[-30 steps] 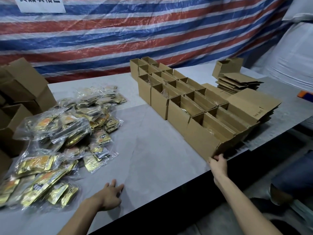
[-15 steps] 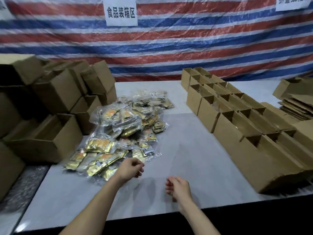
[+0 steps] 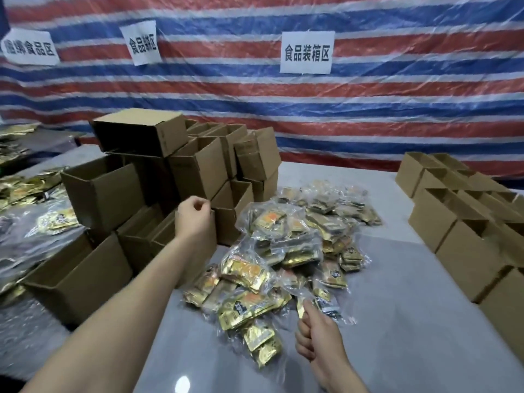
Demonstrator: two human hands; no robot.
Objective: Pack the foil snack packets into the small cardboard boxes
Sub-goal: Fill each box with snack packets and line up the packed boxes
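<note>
Step in hand: pick-up. Right hand (image 3: 314, 333) pinches the clear wrap of a packet (image 3: 323, 303) at the near edge of the pile (image 3: 283, 251), which lies mid-table (image 3: 397, 350) between the stack (image 3: 136, 194) of boxes at left and the row (image 3: 453, 231) of open boxes at right. Left hand (image 3: 192, 214) is raised before the stack, forearm outstretched, fingers curled in, nothing seen in them (contact with a box cannot be confirmed). Next move, as judged: lift the packet clear of its neighbours and carry it to the row.
</note>
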